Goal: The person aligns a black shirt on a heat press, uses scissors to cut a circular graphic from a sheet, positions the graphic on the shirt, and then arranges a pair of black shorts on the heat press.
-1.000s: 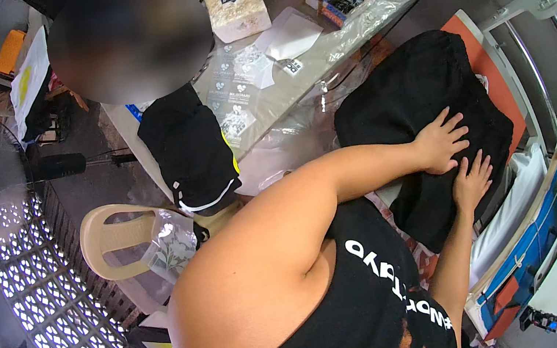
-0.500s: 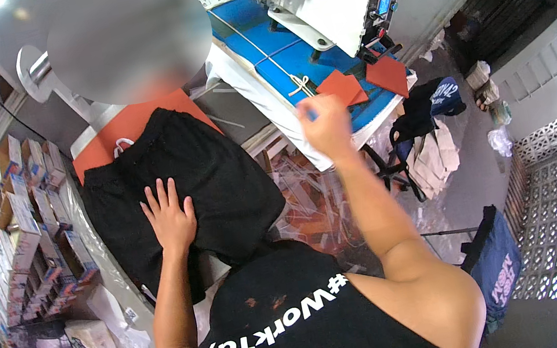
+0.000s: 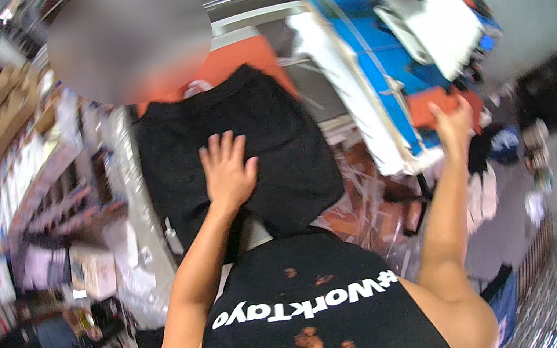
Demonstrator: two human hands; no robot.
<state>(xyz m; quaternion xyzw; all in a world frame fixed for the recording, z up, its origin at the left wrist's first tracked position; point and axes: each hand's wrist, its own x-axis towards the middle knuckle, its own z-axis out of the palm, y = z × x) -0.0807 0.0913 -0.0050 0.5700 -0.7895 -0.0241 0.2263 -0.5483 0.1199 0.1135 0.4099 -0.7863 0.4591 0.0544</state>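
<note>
A pair of black shorts [image 3: 277, 144] lies spread over an orange-red board [image 3: 239, 54], with a bit of white drawstring showing at the waistband. My left hand [image 3: 227, 172] rests flat on the shorts, fingers spread. Off to the right, my right hand [image 3: 454, 120] reaches to the orange-red square pieces [image 3: 423, 107] at the near end of a blue work surface [image 3: 377, 56]. Its fingertips touch or overlap one piece; motion blur hides whether they pinch it.
Behind the pieces stands a white machine [image 3: 439, 4] over the blue surface, whose near edge has white cloth [image 3: 345, 87]. Boxes on a shelf [image 3: 44, 155] line the left side. Clear plastic scraps [image 3: 362, 181] lie below, between the two work surfaces.
The whole view has shifted, so the shorts and machine appear farther right. My right hand has moved from beside the blue surface's edge to the orange-red pieces. My left hand stays on the shorts.
</note>
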